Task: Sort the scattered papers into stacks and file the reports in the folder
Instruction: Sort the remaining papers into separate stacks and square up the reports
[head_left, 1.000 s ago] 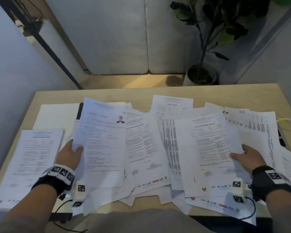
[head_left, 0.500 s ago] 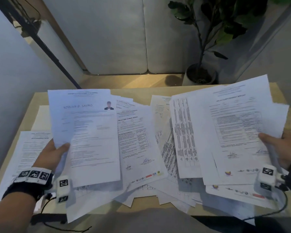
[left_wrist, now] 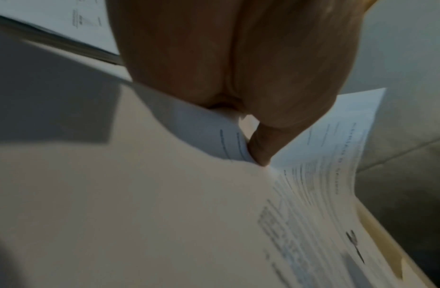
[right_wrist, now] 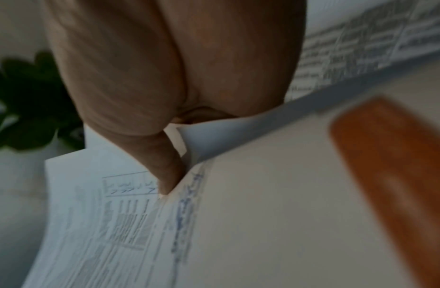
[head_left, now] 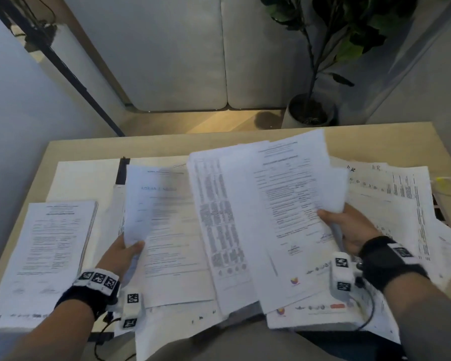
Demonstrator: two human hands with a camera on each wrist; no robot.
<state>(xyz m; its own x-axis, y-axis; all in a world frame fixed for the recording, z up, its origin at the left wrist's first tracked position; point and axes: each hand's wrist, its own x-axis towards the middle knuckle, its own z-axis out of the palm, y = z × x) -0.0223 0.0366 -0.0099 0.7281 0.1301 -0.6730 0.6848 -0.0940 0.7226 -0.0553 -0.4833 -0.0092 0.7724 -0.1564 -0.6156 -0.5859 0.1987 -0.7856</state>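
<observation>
Hands are working at the near edge of a pale wooden bench covered in printed sheets. At about seven o'clock, the left hand is pinching the lower corner of a text page, thumb on top and fingers hidden beneath, tilting it up, likely to read its heading. At about four o'clock, the right hand is gripping a fanned bundle by its right edge, thumb over the front sheet, holding it clear of the pile, probably so the pages can be compared and sorted. Scattered papers are lying loose beneath and stretching toward three o'clock. At nine o'clock a squared stack is sitting by itself, seemingly already sorted. Farther off, near eleven o'clock, a dark-edged flat item that may be the folder is peeking out from under the sheets; whether anything is inside cannot be told. Beyond the bench, at one o'clock, a potted plant is standing on the floor.
</observation>
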